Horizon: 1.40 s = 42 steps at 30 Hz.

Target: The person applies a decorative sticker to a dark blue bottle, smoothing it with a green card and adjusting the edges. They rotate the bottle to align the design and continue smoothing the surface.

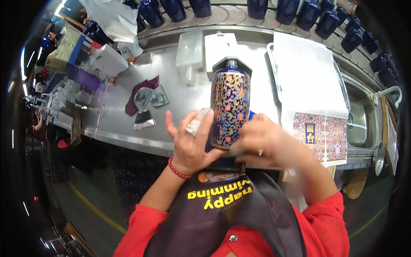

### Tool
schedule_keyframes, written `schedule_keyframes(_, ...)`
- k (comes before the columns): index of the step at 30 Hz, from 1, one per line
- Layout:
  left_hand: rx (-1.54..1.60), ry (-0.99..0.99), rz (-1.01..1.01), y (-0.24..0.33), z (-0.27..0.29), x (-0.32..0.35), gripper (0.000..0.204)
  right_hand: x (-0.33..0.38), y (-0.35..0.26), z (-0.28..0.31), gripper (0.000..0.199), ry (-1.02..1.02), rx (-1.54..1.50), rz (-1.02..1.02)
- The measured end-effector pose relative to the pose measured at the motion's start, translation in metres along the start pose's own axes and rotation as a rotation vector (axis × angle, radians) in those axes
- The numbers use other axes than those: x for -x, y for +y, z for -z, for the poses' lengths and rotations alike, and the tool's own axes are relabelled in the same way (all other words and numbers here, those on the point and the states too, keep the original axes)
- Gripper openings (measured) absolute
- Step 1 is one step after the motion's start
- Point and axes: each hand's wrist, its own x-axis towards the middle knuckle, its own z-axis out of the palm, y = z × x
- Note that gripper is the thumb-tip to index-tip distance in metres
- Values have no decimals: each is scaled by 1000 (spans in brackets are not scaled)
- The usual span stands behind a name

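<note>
Patterned bottle [231,107], dk blue w/ multicolour floral wrap: nr mid of tabletop's [162,64] near edge, neck pointing to far edge. L hand [186,145] at its L side & base; grip loosely open, fingers spread, one w/ white wrapping; how much weight it bears, can't tell. R hand [265,139] blurred, at lower R side by base; fingers look curled, but whether grip has hold of anything, can't tell. Step, my read: floral wrap being pressed/smoothed nr base. Next move prob. calls for L steadying, R working btm edge evenly. Tabletop R, nr-edge side: printed label sheets [317,139], by white sheets [308,73]; then sink [361,109]. L part: purple cloth [136,91]. Toward far edge: clear container [189,49].
</note>
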Motion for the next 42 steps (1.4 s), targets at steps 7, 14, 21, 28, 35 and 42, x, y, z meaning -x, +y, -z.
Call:
schedule_keyframes(7,95,-55,85,-4,-11,5,108,8,-3,-22,23,270,266,165)
schedule_keyframes(14,107,-62,54,-7,-5,4,110,32,7,-26,23,433,366,-171)
schedule_keyframes(21,38,-31,6,-1,2,-6,110,41,1,-34,29,388,87,-194)
schedule_keyframes(28,80,0,39,2,-8,-8,109,40,-11,-36,34,180,-135,-90)
schedule_keyframes(35,-35,-113,9,-5,-1,-10,108,41,-19,-42,28,66,-4,148)
schedule_keyframes(42,741,-193,106,-21,-2,-11,103,63,-24,-52,34,76,17,50)
